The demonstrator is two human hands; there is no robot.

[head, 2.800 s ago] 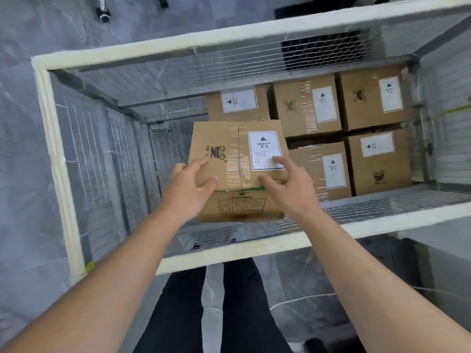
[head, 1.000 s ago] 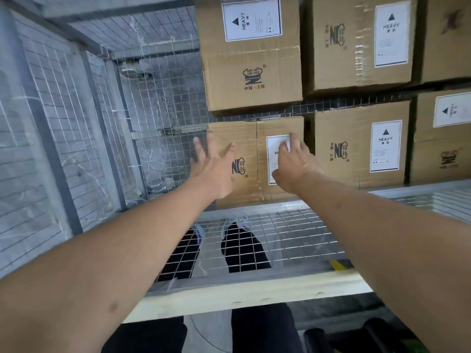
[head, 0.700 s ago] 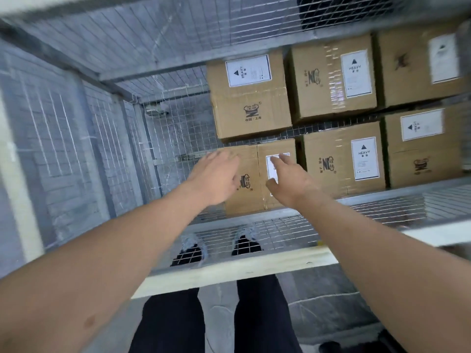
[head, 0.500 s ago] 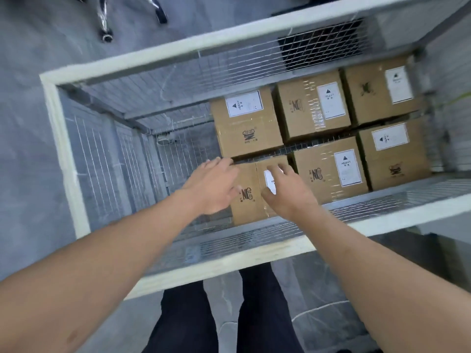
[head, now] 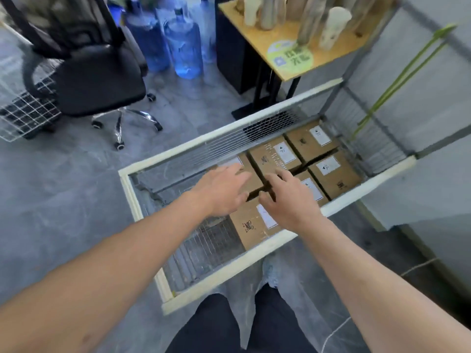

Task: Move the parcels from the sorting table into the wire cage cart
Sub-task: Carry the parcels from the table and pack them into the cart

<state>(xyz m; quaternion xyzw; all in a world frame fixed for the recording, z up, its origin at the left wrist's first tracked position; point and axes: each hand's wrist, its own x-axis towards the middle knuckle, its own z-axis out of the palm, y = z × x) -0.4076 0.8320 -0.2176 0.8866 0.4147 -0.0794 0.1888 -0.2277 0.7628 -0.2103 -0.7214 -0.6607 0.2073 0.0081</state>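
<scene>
The wire cage cart with a cream padded rim stands in front of me, seen from above. Several brown cardboard parcels with white labels lie inside it in two rows. The nearest parcel sits at the front, left of the others. My left hand and my right hand hover above the cart with fingers spread and hold nothing. They hide parts of the parcels beneath them. The left part of the cart floor is bare mesh.
A black office chair stands on the grey floor at the far left. Blue water bottles stand behind it. A wooden table with pale cylinders is beyond the cart. A white wire basket is at the left edge.
Both hands have let go of the parcel and risen out of the cart. My view has lifted, so the room beyond the cart now shows.
</scene>
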